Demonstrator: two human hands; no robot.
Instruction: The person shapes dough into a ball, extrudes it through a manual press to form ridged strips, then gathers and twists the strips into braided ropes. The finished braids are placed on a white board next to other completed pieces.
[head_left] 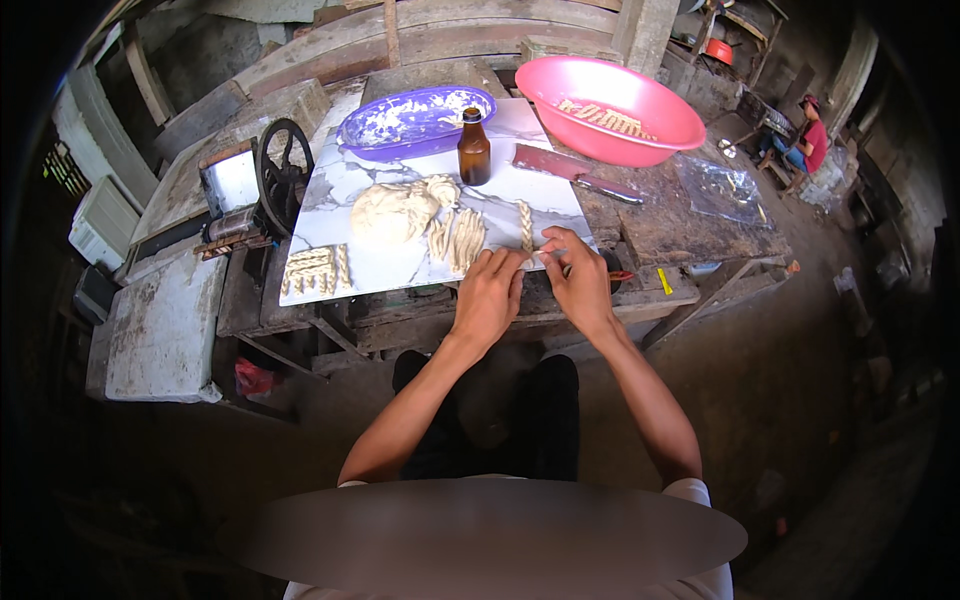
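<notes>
My left hand (490,290) and my right hand (575,275) meet at the near right edge of a marble-patterned board (400,265). Their fingertips pinch the near end of a twisted dough strip (525,225) that runs away from me on the board. Left of the strip lie several dough strips (458,238) and a big lump of dough (392,212). Several finished twisted pieces (313,271) sit in rows at the board's near left corner.
A brown glass bottle (474,148), a purple basin (415,120) with flour, and a pink basin (608,108) holding twisted pieces stand at the back. A cleaver (570,170) lies right of the bottle. A hand-crank machine (270,185) stands left. A person in red (805,145) sits far right.
</notes>
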